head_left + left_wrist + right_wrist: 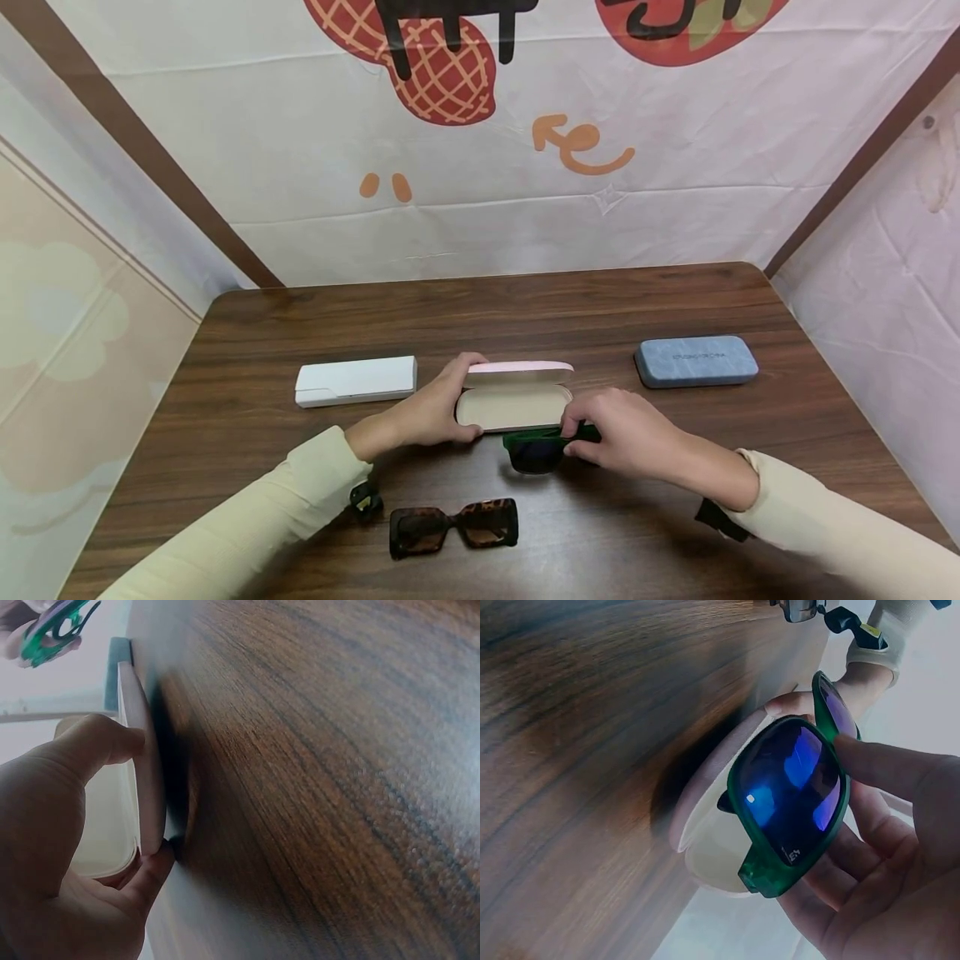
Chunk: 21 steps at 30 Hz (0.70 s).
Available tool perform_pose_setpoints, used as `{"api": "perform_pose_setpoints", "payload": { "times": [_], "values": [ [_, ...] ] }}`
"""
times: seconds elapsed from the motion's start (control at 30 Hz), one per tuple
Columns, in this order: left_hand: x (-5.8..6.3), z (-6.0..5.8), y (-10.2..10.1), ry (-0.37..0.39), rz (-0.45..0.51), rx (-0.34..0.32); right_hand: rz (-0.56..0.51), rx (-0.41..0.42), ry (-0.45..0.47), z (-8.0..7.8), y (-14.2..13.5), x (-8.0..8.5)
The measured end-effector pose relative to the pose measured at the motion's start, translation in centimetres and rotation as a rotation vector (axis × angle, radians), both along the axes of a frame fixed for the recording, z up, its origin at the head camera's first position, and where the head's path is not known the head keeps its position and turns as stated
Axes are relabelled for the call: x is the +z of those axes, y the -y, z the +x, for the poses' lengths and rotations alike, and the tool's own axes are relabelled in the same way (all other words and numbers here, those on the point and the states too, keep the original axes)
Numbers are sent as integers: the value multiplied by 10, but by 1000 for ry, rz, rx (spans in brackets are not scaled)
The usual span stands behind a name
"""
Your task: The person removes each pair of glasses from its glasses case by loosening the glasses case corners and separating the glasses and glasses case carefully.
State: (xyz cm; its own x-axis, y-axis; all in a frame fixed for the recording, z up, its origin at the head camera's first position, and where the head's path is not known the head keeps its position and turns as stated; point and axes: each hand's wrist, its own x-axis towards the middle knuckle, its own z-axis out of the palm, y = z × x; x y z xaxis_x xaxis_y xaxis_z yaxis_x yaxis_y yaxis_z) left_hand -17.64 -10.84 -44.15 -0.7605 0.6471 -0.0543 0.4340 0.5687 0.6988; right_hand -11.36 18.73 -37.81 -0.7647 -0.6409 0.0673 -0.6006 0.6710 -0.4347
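In the head view, an opened pink glasses case with a cream lining stands mid-table, its lid raised at the back. My left hand grips the case's left end, thumb at the front edge and fingers near the lid. Green-framed sunglasses with dark lenses hang just in front of the case. My right hand pinches them by the frame between thumb and fingers. In the right wrist view the lenses of the sunglasses shine blue, overlapping the case.
Tortoiseshell sunglasses lie near the front of the wooden table. To the left is a closed white case; at the right, a closed blue case. A printed white cloth hangs behind the table.
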Motion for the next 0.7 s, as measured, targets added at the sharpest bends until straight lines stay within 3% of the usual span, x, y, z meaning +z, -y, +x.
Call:
{"api": "perform_pose_setpoints", "payload": {
  "times": [0.7],
  "values": [
    [-1, -1, 1, 3, -3, 3, 53, 44, 185, 4, -21, -14]
  ]
}}
